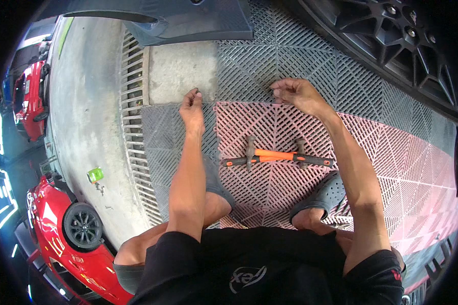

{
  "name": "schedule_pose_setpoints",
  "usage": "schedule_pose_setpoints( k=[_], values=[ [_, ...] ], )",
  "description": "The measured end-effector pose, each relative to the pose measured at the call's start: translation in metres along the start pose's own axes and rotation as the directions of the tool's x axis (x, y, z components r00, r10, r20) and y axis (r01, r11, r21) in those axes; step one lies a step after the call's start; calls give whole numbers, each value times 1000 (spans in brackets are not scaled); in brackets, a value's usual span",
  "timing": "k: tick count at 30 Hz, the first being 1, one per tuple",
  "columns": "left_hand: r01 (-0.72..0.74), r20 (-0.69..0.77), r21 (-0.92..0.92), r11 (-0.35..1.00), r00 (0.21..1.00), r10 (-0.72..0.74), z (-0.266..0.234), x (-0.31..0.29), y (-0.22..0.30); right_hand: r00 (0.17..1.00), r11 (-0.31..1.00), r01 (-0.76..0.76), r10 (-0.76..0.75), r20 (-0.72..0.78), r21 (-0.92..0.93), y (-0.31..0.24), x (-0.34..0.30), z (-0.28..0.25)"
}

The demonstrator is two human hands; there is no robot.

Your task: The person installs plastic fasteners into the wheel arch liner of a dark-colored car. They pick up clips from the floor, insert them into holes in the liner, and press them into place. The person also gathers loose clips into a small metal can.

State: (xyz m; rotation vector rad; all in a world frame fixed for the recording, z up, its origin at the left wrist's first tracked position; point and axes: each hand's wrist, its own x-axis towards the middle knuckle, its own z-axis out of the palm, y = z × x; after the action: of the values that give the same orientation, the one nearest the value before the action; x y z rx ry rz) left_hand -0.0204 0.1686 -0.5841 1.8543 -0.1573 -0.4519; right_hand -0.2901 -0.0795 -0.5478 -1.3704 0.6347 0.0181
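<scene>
Both my arms reach forward above the slatted floor tiles. My left hand (192, 105) is closed in a pinch near the corner where bare concrete meets the tiles. A tiny dark spot shows at its fingertips, too small to name. Farther right, my right hand (294, 94) has its thumb and fingers curled together over the grey tiles (247, 76); what they hold, if anything, is hidden. Between my forearms, two hammers with orange and black handles lie on the pink tiles (269, 193): one hammer (269, 152) crosses the other hammer (285, 157). Neither hand touches them.
A dark grey car panel (203, 25) spans the top, and a black wheel (392, 40) stands at the upper right. To the left runs a drain grate (132, 101). Beyond it, a green can (94, 175) and a red car (66, 244) are on concrete.
</scene>
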Motion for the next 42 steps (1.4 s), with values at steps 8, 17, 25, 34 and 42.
schedule_pose_setpoints(
  k=[8,17,25,34,42],
  values=[
    [116,273,-454,883,962,14,28,-59,87,993,906,90,-113,32,413,-56,10,45],
    [134,404,-585,800,903,144,50,-99,127,965,693,107,-244,92,713,-69,11,51],
    [131,443,-606,785,875,195,53,-108,144,960,596,107,-269,73,796,-71,7,50],
    [110,371,-497,861,923,96,81,-103,112,952,541,301,-211,-220,785,-77,21,33],
    [-24,315,-318,948,940,129,154,-89,73,921,465,363,-308,-237,808,-93,26,-17]
  ],
)
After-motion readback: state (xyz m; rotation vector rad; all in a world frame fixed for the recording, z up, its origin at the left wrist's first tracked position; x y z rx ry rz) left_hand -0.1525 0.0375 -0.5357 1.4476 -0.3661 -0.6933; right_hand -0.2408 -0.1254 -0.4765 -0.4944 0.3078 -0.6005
